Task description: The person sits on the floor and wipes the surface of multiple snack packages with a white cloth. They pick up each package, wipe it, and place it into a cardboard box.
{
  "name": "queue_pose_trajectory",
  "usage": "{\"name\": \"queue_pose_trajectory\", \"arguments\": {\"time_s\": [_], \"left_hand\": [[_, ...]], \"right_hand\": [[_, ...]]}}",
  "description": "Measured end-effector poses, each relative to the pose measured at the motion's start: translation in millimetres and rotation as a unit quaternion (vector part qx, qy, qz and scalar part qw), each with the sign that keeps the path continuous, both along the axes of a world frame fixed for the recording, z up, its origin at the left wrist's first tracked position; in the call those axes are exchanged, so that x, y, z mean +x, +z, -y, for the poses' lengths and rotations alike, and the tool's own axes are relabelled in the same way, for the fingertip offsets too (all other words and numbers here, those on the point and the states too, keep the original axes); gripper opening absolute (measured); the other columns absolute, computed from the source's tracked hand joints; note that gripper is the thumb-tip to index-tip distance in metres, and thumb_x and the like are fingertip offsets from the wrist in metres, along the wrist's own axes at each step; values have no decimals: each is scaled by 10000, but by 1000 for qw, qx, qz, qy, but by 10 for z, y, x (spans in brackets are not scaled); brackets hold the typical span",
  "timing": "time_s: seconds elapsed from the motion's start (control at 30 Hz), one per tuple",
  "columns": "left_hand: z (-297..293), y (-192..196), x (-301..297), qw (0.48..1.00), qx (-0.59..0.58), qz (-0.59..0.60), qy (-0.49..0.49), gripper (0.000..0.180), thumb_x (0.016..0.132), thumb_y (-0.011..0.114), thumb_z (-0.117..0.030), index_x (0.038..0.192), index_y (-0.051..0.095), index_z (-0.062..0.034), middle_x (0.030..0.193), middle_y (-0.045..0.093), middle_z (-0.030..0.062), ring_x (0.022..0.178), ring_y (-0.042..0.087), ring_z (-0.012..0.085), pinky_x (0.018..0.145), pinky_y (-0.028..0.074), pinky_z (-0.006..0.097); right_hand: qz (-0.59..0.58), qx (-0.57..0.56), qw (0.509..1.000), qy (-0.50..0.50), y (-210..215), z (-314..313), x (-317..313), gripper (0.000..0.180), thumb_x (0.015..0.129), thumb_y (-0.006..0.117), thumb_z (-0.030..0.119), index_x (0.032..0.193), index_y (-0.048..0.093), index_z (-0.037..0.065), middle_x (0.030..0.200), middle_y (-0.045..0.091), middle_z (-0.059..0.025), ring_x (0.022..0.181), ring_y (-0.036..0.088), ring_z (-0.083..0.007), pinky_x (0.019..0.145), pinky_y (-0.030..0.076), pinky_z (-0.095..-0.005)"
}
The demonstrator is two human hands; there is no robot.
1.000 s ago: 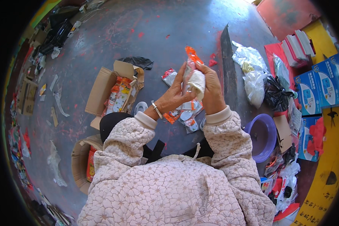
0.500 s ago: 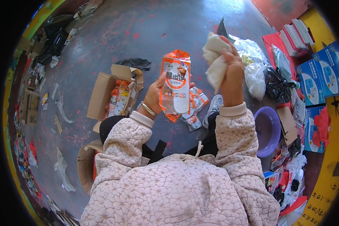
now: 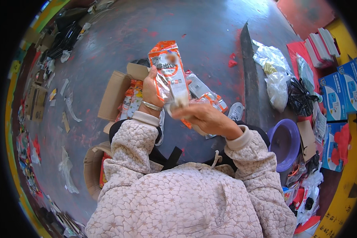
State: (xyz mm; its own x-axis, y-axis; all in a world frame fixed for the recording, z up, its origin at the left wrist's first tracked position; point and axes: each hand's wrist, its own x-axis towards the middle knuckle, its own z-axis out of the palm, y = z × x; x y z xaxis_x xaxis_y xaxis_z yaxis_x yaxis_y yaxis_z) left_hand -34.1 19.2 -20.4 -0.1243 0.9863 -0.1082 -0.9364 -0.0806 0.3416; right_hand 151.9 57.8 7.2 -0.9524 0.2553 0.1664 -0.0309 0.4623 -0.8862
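Note:
My left hand [image 3: 148, 90] grips an orange-and-white plastic packet [image 3: 169, 69] with a clear window by its left edge, holding it up at a slant. The long white thing inside looks like an insole. Against the packet's lower end is my right hand [image 3: 208, 118], closed on a white cloth [image 3: 181, 102] and smeared by motion. Its fingers hide part of the cloth. Beneath and beside them, similar orange-and-clear packets [image 3: 213, 100] lie on the floor between my feet, partly covered by my hands.
An open cardboard box [image 3: 116, 95] with orange packets stands at left, a second box [image 3: 92, 168] nearer me. To the right are a purple basin [image 3: 285, 144], a clear plastic bag [image 3: 277, 89], a black bag [image 3: 301, 95] and blue boxes [image 3: 333, 97]. Scraps lie along the left wall.
My right hand has come down and left with the cloth, from the raised spot at right onto the packet's lower end. The packet has shifted left and up and tilted.

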Motion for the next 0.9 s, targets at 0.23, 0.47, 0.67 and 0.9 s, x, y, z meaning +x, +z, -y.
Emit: {"name": "queue_pose_trajectory", "arguments": {"time_s": [0.23,0.47,0.67,0.9], "left_hand": [[27,95,51,997,14,9,-76,561,872,428,-273,1331,251,-3,1310,363,233,1196,394,360,935,307,636],[-3,43,314,972,-34,-83,-216,546,758,447,-35,1285,310,0,1197,485,206,998,554,381,845,464,507],[168,2,370,949,-69,-170,-256,554,711,452,42,1253,358,-24,1129,526,183,917,590,335,836,480,474],[138,76,312,960,-6,-67,-273,551,820,487,-134,1308,287,27,1250,411,266,1148,432,406,887,430,523]], "right_hand": [[-42,-342,903,-255,273,-621,415,254,824,439,13,1026,590,43,845,620,-72,733,612,-143,603,495,-270],[-173,238,925,-241,98,-475,99,278,771,518,-13,1035,581,44,982,616,-134,840,632,-224,777,500,-321],[-175,368,871,-274,-56,-662,-164,235,747,530,-4,960,601,65,948,636,-126,840,625,-279,748,493,-359],[41,121,848,-514,-128,-1299,298,294,739,468,33,991,617,64,897,627,-179,793,621,-303,711,482,-344]]}}
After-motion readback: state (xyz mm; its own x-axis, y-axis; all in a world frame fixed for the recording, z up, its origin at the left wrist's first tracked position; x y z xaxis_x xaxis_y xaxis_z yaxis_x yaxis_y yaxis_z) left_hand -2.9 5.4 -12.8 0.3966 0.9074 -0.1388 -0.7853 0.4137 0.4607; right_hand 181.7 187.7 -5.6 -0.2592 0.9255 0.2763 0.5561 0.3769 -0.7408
